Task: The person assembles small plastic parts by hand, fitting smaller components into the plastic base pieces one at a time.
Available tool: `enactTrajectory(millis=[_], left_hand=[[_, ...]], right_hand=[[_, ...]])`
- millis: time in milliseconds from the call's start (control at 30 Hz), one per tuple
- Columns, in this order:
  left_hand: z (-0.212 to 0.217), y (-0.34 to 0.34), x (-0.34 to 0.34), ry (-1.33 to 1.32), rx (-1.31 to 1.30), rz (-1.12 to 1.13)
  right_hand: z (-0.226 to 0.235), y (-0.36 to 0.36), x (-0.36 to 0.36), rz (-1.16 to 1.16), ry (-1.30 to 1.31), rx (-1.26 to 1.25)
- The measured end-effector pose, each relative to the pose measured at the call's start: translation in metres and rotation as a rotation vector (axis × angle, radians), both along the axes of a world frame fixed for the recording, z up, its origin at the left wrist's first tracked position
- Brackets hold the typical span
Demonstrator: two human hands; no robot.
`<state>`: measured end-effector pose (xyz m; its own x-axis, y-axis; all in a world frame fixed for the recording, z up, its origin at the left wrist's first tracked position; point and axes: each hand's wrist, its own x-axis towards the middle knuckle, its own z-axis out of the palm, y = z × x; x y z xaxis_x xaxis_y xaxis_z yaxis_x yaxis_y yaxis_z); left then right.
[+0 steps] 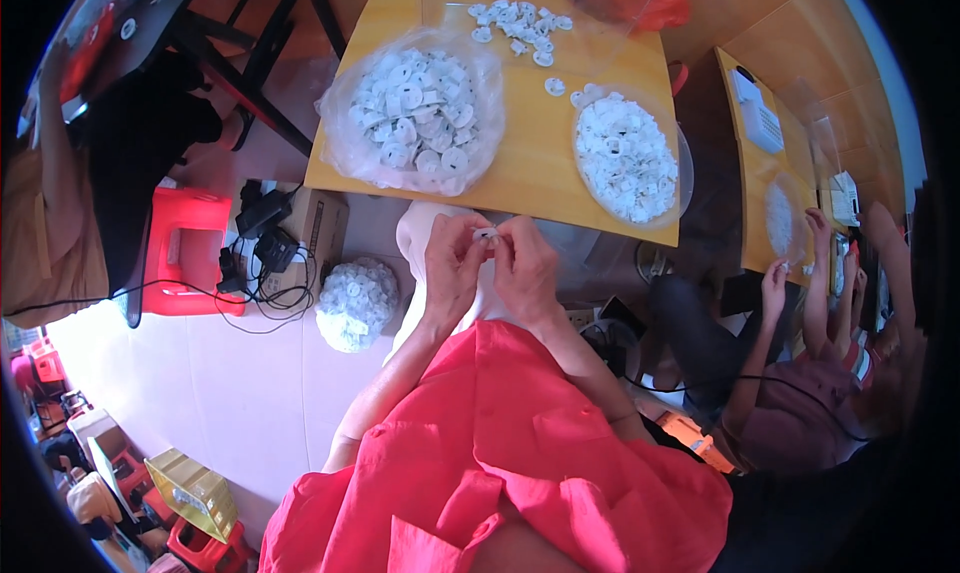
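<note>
One white part (485, 234) is pinched, in the head view, between the nearly closed fingers of the left hand (454, 265) and the right hand (528, 267), just off the surface's (540, 153) near edge. On it, white pieces (415, 103) are heaped in a bag (487, 81) at left, a white pile (627, 158) is set at right, and loose pieces (518, 20) are scattered farther back.

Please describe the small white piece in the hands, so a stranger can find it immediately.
Find the large yellow table at top centre. Below its front edge, the left hand and right hand pinch a small white piece. Being held sets it apart from the white heaps above.
</note>
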<state>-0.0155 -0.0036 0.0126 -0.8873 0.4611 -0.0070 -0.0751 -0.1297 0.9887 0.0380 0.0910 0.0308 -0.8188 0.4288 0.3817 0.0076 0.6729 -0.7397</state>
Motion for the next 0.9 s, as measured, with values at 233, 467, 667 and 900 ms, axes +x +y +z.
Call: enactTrajectory(millis=[233, 467, 667, 900], left_hand=[[0.014, 0.003, -0.022, 0.153, -0.04, 0.029], [0.076, 0.001, -0.108, 0.646, -0.292, 0.328], [0.07, -0.002, -0.073, 0.65, -0.286, 0.315], [0.024, -0.002, -0.002, 0.275, -0.218, 0.053]], right_hand=[[-0.019, 0.008, 0.008, -0.046, 0.135, -0.073], [-0.005, 0.034, 0.013, -0.059, 0.092, -0.001], [-0.005, 0.07, 0.006, -0.182, 0.006, 0.115], [0.004, 0.151, -0.092, -0.286, -0.001, 0.479]])
